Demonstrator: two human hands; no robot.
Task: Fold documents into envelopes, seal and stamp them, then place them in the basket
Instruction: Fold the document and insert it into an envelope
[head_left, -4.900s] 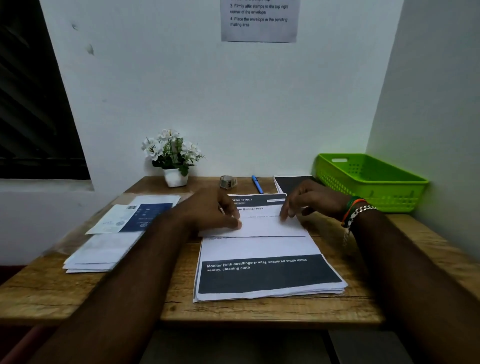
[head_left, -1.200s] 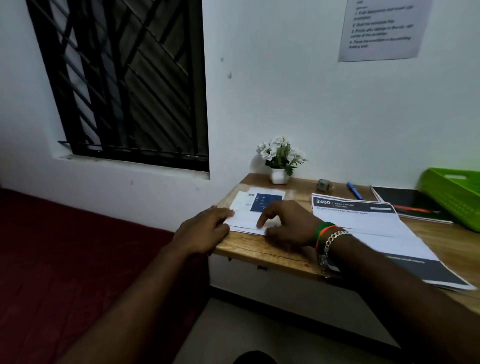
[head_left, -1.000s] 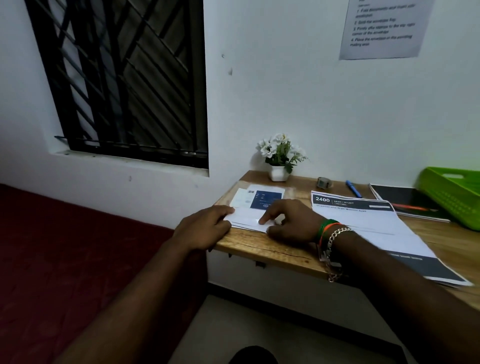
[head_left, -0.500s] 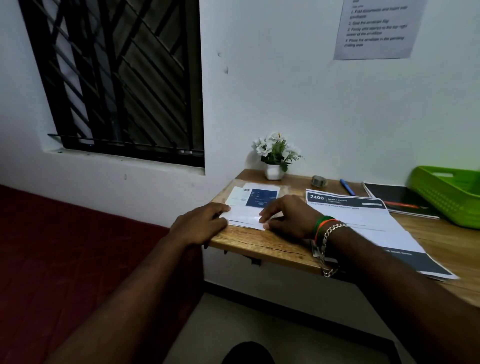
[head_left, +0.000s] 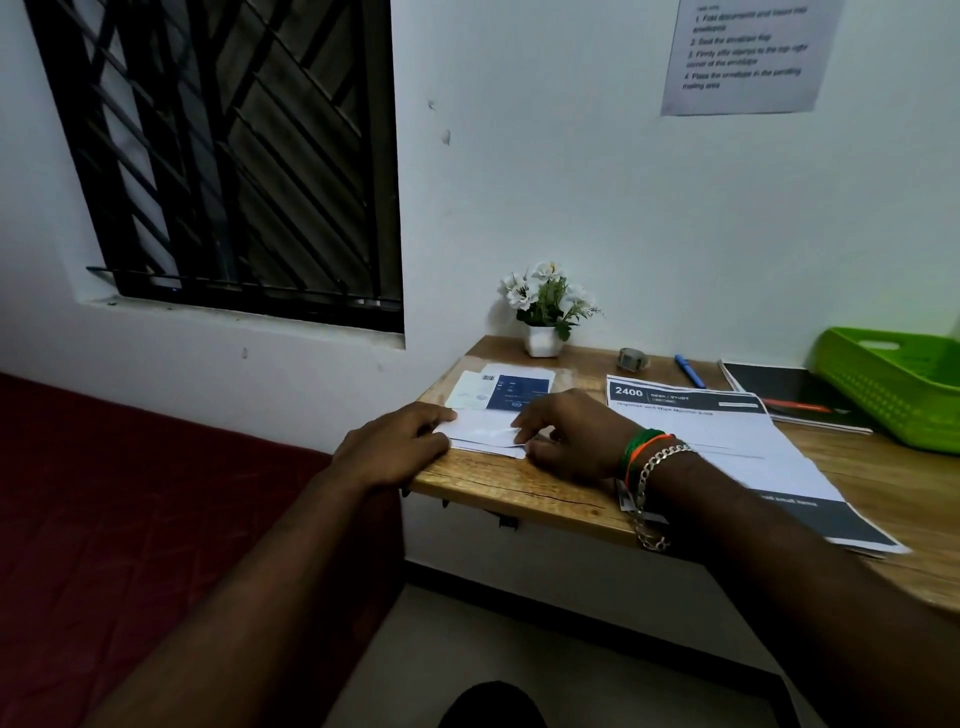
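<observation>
A small stack of white envelopes (head_left: 478, 431) lies at the left end of the wooden desk (head_left: 498, 480). My left hand (head_left: 400, 447) rests flat on the stack's left edge. My right hand (head_left: 566, 436) sits at its right end, index finger and thumb pinching the top envelope's near corner. Behind the stack lies a dark blue and white printed sheet (head_left: 519, 392). The stack of printed documents (head_left: 727, 436) is to the right, under my right forearm. The green basket (head_left: 893, 395) stands at the far right.
Along the wall stand a white flower pot (head_left: 545, 312), a tape roll (head_left: 632, 359), a blue pen (head_left: 690, 371) and a black notebook (head_left: 779, 384) with an orange pen (head_left: 795, 406). An instruction sheet (head_left: 748, 52) hangs above. A red mattress (head_left: 130, 493) lies left of the desk.
Both hands left the document stack and moved left onto the envelopes, and my view turned left. In the last second my right fingers curled onto the top envelope's corner.
</observation>
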